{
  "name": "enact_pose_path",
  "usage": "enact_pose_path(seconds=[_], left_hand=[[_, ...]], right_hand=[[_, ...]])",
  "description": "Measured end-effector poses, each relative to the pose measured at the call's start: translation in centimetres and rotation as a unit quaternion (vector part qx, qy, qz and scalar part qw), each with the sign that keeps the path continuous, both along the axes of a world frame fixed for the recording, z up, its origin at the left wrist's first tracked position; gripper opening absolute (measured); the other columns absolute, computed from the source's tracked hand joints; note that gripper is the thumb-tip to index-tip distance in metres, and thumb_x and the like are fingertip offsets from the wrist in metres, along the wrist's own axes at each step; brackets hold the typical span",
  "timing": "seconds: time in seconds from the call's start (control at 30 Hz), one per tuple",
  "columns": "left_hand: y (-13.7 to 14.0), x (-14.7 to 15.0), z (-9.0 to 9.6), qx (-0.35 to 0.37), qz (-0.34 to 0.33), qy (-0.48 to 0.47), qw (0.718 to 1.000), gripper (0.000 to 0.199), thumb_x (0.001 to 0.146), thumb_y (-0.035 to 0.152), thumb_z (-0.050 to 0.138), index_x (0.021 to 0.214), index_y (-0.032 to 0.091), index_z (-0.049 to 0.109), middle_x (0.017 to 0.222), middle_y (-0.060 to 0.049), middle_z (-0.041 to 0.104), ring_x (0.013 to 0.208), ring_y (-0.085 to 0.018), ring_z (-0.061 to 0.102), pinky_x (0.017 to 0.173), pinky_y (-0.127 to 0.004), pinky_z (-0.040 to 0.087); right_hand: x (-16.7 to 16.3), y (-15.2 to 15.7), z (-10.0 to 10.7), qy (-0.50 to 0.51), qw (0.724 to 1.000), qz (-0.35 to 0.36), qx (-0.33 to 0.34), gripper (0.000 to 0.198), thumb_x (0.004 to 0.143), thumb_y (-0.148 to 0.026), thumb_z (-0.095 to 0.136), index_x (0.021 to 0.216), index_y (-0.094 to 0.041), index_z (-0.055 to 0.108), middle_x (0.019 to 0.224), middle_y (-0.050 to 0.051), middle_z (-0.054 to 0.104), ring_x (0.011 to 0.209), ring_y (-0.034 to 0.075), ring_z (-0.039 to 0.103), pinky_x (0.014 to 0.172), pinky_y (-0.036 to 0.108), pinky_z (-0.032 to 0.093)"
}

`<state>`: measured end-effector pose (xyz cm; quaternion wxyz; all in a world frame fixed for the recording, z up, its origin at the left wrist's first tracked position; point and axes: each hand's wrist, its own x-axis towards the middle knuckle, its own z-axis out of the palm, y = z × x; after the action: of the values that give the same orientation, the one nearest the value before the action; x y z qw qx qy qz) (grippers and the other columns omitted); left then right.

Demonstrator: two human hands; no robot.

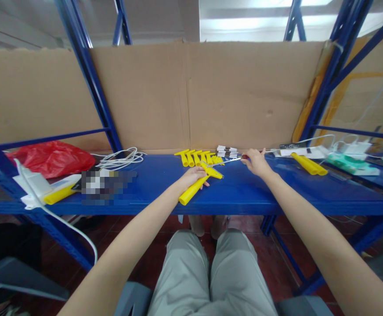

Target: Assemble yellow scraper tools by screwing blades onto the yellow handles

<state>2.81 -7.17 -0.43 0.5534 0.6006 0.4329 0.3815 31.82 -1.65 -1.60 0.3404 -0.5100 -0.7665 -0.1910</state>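
My left hand (pixel 193 176) is wrapped around a yellow T-shaped handle (pixel 191 191), whose tubular end points toward me over the front of the blue shelf top. The crosspiece of the handle faces away, past my fingers. My right hand (pixel 255 161) pinches the right end of a thin silvery strip (pixel 228 162). The strip's left end reaches the handle's crosspiece; whether it sits in it or only touches it, I cannot tell. Just behind, several more yellow T-shaped handles (pixel 191 158) lie in a row. A stack of small white and dark pieces (pixel 227 151) lies beside them.
Two yellow tubes (pixel 308 164) and a green-and-white packet (pixel 352 163) lie at the right. At the left are a red plastic bag (pixel 51 159), a coiled white cable (pixel 122 159) and another yellow tube (pixel 59 194). A cardboard panel (pixel 191 96) backs the blue shelf (pixel 152 186).
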Motion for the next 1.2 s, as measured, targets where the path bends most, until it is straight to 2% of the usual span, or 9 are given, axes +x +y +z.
enact_pose_path(seconds=[0.33, 0.57, 0.87, 1.03, 1.2], left_hand=[[-0.43, 0.12, 0.32, -0.009, 0.01, 0.013, 1.0, 0.017, 0.085, 0.005, 0.049, 0.1, 0.012, 0.053, 0.072, -0.002, 0.064, 0.049, -0.011, 0.063, 0.04, -0.018, 0.042], [-0.1, -0.05, 0.12, -0.008, 0.001, -0.001, 1.0, 0.015, 0.084, 0.005, 0.053, 0.097, 0.013, 0.054, 0.071, -0.002, 0.064, 0.049, -0.011, 0.063, 0.04, -0.017, 0.042], [-0.05, -0.04, 0.08, -0.002, 0.003, 0.01, 1.0, 0.022, 0.084, 0.005, 0.05, 0.105, 0.012, 0.054, 0.079, -0.005, 0.067, 0.051, -0.011, 0.064, 0.041, -0.018, 0.044], [-0.21, -0.02, 0.17, -0.003, -0.001, -0.005, 1.0, 0.019, 0.083, 0.005, 0.054, 0.101, 0.012, 0.053, 0.077, -0.004, 0.066, 0.048, -0.01, 0.063, 0.039, -0.017, 0.042], [-0.48, 0.14, 0.36, -0.007, 0.015, -0.011, 1.0, 0.017, 0.085, 0.002, 0.049, 0.098, 0.013, 0.052, 0.074, -0.002, 0.064, 0.047, -0.011, 0.063, 0.037, -0.017, 0.041]], right_hand=[[-0.14, -0.12, 0.13, 0.013, 1.0, 0.0, -0.008, 0.02, 0.085, -0.029, 0.046, 0.093, -0.021, 0.062, 0.092, 0.01, 0.061, 0.094, 0.029, 0.054, 0.097, 0.072, 0.019], [-0.26, -0.23, 0.2, 0.027, 1.0, 0.004, -0.013, 0.019, 0.085, -0.029, 0.047, 0.092, -0.021, 0.062, 0.094, 0.011, 0.062, 0.095, 0.03, 0.054, 0.099, 0.071, 0.018], [-0.4, -0.3, 0.23, 0.015, 1.0, 0.001, -0.017, 0.02, 0.085, -0.028, 0.047, 0.094, -0.021, 0.063, 0.093, 0.011, 0.062, 0.095, 0.03, 0.054, 0.098, 0.071, 0.019], [-0.28, -0.15, 0.13, 0.015, 1.0, 0.011, -0.025, 0.019, 0.085, -0.028, 0.046, 0.092, -0.021, 0.062, 0.095, 0.011, 0.063, 0.095, 0.029, 0.055, 0.098, 0.073, 0.016], [-0.28, -0.16, 0.13, 0.016, 0.999, 0.008, -0.034, 0.017, 0.084, -0.028, 0.046, 0.089, -0.022, 0.062, 0.095, 0.01, 0.064, 0.097, 0.03, 0.056, 0.098, 0.076, 0.012]])
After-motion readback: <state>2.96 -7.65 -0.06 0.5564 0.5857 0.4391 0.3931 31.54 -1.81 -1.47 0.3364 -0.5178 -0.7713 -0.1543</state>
